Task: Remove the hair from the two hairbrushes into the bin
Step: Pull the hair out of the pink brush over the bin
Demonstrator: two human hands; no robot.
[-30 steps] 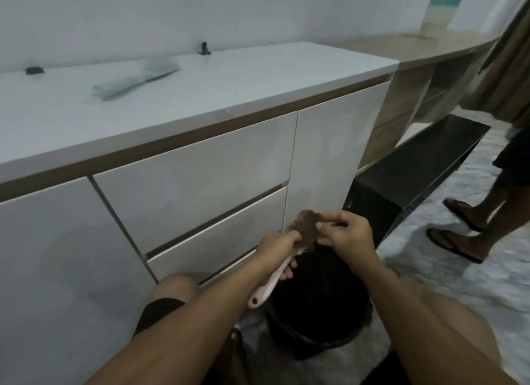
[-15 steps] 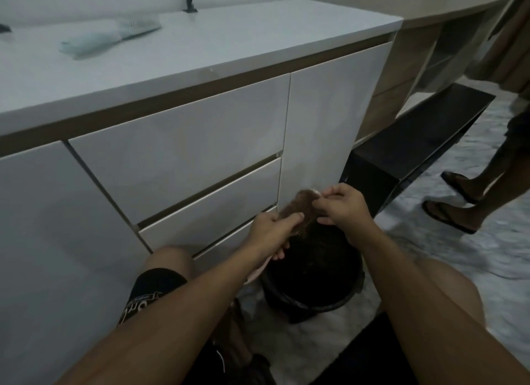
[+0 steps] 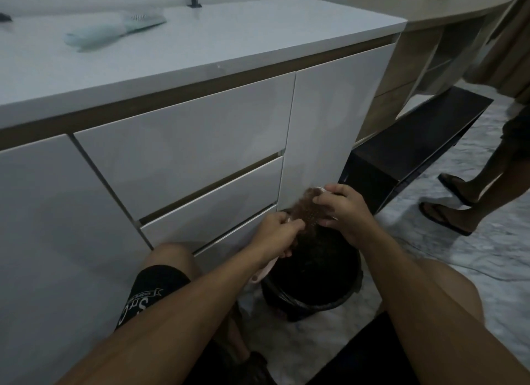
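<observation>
I hold a pink hairbrush (image 3: 265,271) over a black bin (image 3: 312,298) on the floor. My left hand (image 3: 275,234) grips the brush by its handle; only the handle's lower end shows below my wrist. The brush head is covered in brown hair (image 3: 308,210). My right hand (image 3: 345,212) is closed on that hair at the head's far side. A second, pale green hairbrush (image 3: 114,30) lies on the white cabinet top (image 3: 229,40) at the far left.
White drawers (image 3: 183,155) stand close in front of the bin. A low black bench (image 3: 415,144) and a wooden desk (image 3: 430,12) are to the right. Another person's legs in sandals (image 3: 456,204) stand on the marble floor at right.
The view has tilted down and moved closer. Both hands stay over the bin with the brush; my right hand has shifted its fingers over the hair on the head.
</observation>
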